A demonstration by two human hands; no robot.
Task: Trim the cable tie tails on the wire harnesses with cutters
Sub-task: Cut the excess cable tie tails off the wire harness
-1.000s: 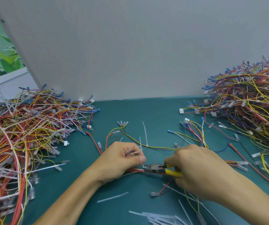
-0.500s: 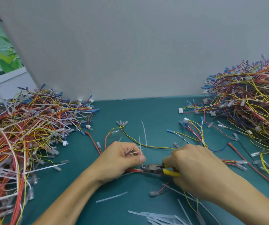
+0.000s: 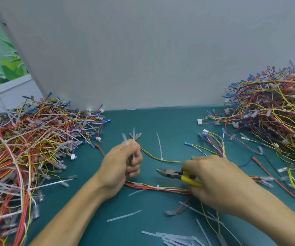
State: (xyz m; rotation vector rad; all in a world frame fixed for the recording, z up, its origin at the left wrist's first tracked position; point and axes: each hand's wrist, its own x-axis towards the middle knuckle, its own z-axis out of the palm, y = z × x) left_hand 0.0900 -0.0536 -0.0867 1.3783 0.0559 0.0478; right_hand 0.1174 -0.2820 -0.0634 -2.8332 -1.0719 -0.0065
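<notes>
Far L: pile of untrimmed harnesses (image 3: pixel 27 148) on the teal worktop (image 3: pixel 161 121), w/ long white tie tails sticking out in all directions.

L hand (image 3: pixel 121 167): raised off the worktop, fingers (image 3: pixel 136 161) curled round a small bunch of cut tails (image 3: pixel 125 140). The tail ends poke out above the fist and are blurred.

Centre: harness in work (image 3: pixel 161 189) (red, yellow and white wires) lies flat on the worktop between the hands. One white tie (image 3: pixel 158 187) is around it, and its R end runs under the R hand (image 3: pixel 214 183). Behind it, a yellow wire carries an untrimmed tie tail (image 3: pixel 159 148) standing upright.

Cutters (image 3: pixel 169 173): yellow handles gripped in the R hand, nose pointing L, above the harness and apart from it. Jaws look closed or nearly so.

Near edge: loose cut strips (image 3: pixel 175 238).

Far R: second harness pile (image 3: pixel 276 121).
</notes>
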